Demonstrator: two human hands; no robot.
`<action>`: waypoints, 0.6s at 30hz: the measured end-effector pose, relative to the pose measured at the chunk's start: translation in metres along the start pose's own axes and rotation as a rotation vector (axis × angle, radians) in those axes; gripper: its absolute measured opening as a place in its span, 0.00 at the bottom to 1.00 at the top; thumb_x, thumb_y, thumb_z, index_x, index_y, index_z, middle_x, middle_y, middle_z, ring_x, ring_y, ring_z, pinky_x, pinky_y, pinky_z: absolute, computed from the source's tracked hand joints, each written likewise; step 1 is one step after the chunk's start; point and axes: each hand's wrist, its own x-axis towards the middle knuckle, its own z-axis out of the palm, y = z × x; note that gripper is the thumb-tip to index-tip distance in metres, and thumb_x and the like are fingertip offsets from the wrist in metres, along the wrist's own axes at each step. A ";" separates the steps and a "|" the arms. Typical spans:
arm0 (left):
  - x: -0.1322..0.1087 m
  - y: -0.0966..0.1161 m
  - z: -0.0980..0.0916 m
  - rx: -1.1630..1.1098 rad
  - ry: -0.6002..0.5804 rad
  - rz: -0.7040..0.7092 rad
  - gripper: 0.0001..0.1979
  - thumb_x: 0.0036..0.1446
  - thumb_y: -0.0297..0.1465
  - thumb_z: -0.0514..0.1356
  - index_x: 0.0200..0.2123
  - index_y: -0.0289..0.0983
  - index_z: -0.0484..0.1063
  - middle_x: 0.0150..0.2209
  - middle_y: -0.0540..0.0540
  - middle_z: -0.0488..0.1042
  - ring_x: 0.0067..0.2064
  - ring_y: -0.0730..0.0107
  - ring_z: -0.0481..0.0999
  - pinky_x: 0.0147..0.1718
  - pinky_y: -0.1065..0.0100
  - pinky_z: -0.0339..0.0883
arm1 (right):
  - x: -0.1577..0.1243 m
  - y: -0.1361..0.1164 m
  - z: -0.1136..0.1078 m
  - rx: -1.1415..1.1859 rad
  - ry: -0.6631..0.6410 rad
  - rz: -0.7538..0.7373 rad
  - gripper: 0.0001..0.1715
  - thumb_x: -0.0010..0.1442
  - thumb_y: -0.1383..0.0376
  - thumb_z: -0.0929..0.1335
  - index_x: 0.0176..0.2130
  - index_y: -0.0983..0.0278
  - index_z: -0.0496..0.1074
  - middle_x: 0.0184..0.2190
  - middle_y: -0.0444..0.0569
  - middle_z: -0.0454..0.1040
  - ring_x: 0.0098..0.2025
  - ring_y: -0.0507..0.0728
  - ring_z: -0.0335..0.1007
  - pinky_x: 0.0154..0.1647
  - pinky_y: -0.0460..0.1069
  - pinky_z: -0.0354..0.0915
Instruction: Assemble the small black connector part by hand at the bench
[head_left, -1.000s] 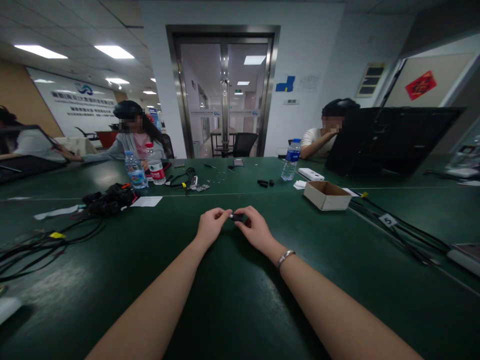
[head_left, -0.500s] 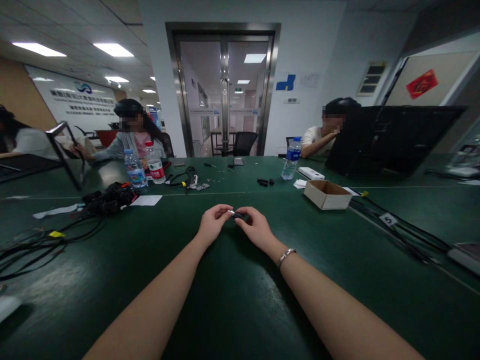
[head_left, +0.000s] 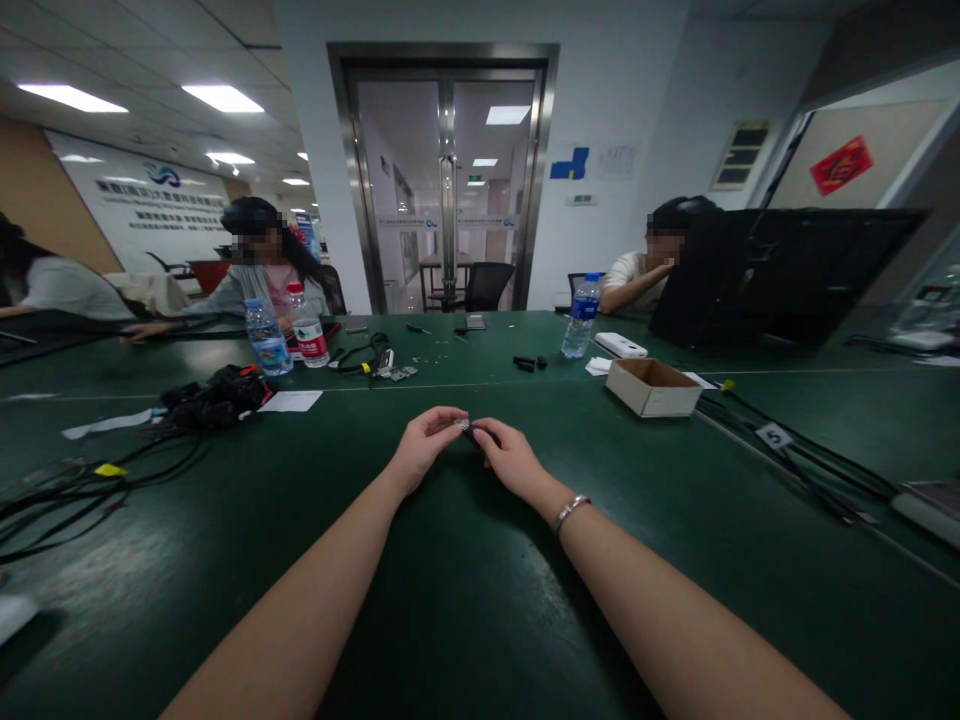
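Note:
A small black-and-silver piece (head_left: 469,430) is pinched between my two hands above the green table; its exact kind is too small to tell. My left hand (head_left: 420,450) grips its silver end between thumb and fingertips. On the dark end, my right hand (head_left: 517,462) is closed, and its fingers hide much of that part. Several small black pieces (head_left: 528,362) lie on the table beyond my hands. Farther left are loose grey bits (head_left: 403,374) beside a black cable with a yellow tag (head_left: 366,367).
An open cardboard box (head_left: 652,390) stands to the right, near a water bottle (head_left: 581,318) and black cables (head_left: 802,462). At left are two bottles (head_left: 268,340), a dark bundle (head_left: 217,398) and tangled cables (head_left: 97,490). Co-workers sit across the table, one behind a black monitor (head_left: 780,275).
My right fingers have closed in around the dark end, so less of the piece shows. At the far left, a co-worker's raised dark frame has been lowered to the table.

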 end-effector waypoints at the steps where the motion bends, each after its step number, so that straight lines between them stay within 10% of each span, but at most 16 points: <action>1: 0.000 0.000 0.001 -0.031 0.015 -0.026 0.18 0.47 0.35 0.66 0.42 0.36 0.72 0.45 0.43 0.74 0.47 0.66 0.74 0.50 0.62 0.66 | 0.000 0.000 0.000 -0.011 0.004 -0.009 0.13 0.62 0.63 0.62 0.42 0.64 0.72 0.29 0.45 0.72 0.26 0.51 0.67 0.27 0.46 0.64; 8: 0.003 -0.004 0.003 0.069 0.136 -0.112 0.18 0.46 0.42 0.65 0.33 0.33 0.72 0.31 0.46 0.73 0.30 0.75 0.71 0.33 0.69 0.68 | 0.002 0.003 0.000 -0.115 0.084 -0.063 0.11 0.58 0.66 0.65 0.42 0.63 0.72 0.38 0.49 0.73 0.36 0.54 0.68 0.40 0.50 0.66; 18: 0.002 0.000 0.000 0.173 0.021 0.060 0.13 0.46 0.33 0.65 0.36 0.35 0.72 0.37 0.45 0.76 0.41 0.67 0.76 0.48 0.62 0.67 | 0.002 0.003 -0.003 -0.029 0.040 0.002 0.13 0.62 0.62 0.60 0.39 0.64 0.72 0.25 0.43 0.69 0.27 0.52 0.65 0.28 0.46 0.61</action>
